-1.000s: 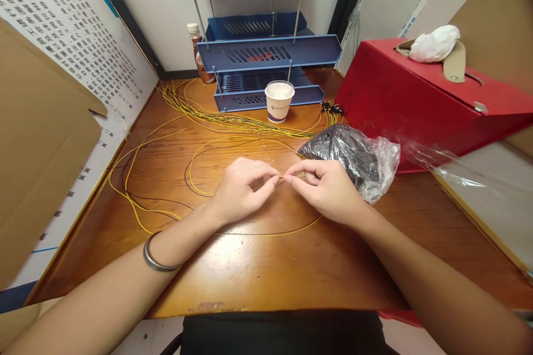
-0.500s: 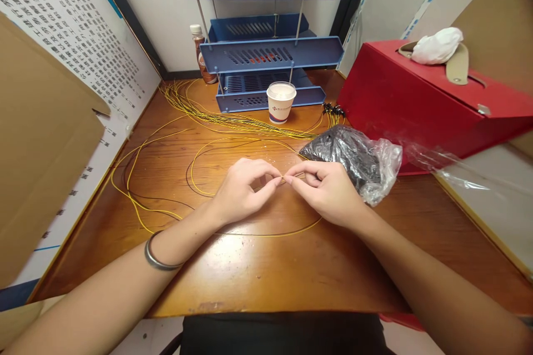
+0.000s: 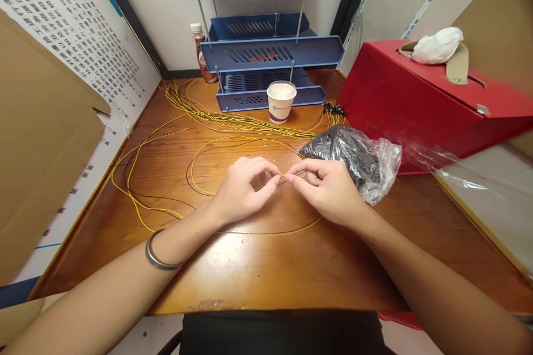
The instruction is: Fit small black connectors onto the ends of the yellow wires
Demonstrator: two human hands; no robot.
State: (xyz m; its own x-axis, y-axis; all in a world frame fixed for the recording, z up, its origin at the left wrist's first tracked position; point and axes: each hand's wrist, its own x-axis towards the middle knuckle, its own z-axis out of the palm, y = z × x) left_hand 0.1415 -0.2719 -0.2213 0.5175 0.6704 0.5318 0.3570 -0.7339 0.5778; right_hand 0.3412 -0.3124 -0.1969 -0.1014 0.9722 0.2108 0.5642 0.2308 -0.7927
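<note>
Closest to me is the bare front stretch of the wooden surface [image 3: 266,272], both forearms coming in over it, a metal bangle [image 3: 156,258] on the left wrist. Past that, my left hand [image 3: 241,188] and right hand [image 3: 328,188] meet fingertip to fingertip at mid-surface, each pinched narrow on the end of a thin yellow wire [image 3: 266,233]. The pinched bit runs left-right between the two hands, so neither is really nearer, they're sharing it; whether there's a small part on the tip I can't tell, too tiny. The rest of that wire loops on the surface around and under my hands, out to the left side. Just behind the right hand sits a clear plastic bag [image 3: 353,158] of small black parts, almost touching my knuckles. Further back a bundle of yellow wires [image 3: 233,119], a paper cup [image 3: 281,101], a blue tray rack [image 3: 270,52], with a red box [image 3: 416,100] off to the right
</note>
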